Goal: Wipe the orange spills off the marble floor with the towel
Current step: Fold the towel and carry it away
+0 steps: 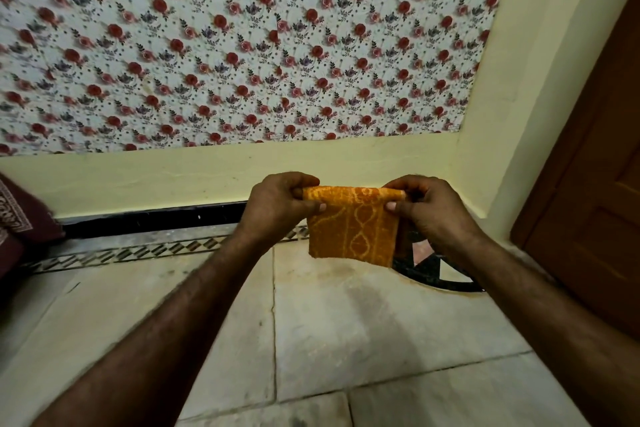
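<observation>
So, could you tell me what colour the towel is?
Orange with a paler yellow pattern, head view: towel.

towel (pixel 353 225): orange, with lighter yellow loops and lines on it
wall paper (pixel 242 45): white, with red and pink roses, blue-grey flowers and tiny dark leaves
wall (pixel 173 177): pale yellow
floor (pixel 346 329): light grey marble with thin dark lines between the slabs
floor border (pixel 138 251): black and white slanted blocks, next to a black strip
door (pixel 595 163): brown
cloth (pixel 20 215): dark red with a white print
</observation>
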